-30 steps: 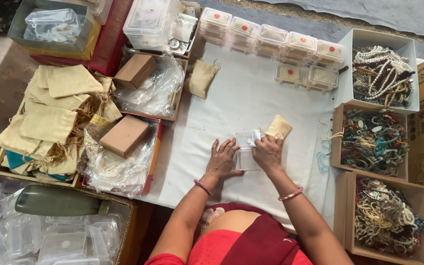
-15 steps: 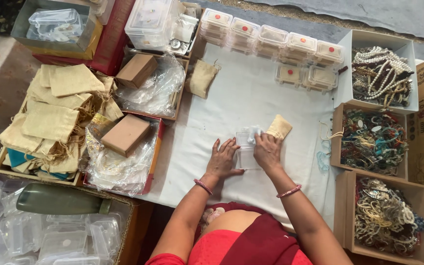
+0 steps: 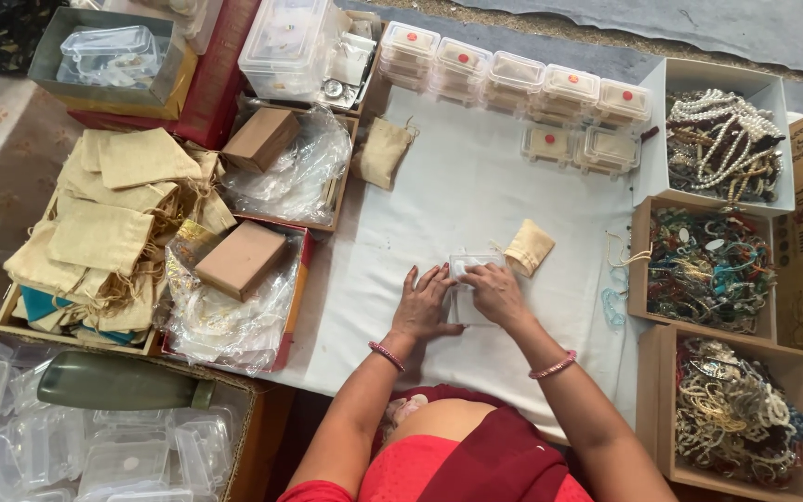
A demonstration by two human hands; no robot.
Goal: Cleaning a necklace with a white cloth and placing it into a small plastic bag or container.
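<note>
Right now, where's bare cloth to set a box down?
Free: the white cloth between the pouch at upper left, the lidded box row and the hands. A strip left of the left hand, beside the red tray. Crowded: the clear box under both hands, the right hand, and the jewellery boxes on the right.

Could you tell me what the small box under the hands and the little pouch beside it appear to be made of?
The box, under the left hand and right hand, looks like clear, glossy hard plastic: the white cloth shows through it. The pouch looks like coarse matte tan fabric, perhaps jute or cotton, soft and creased.
</note>
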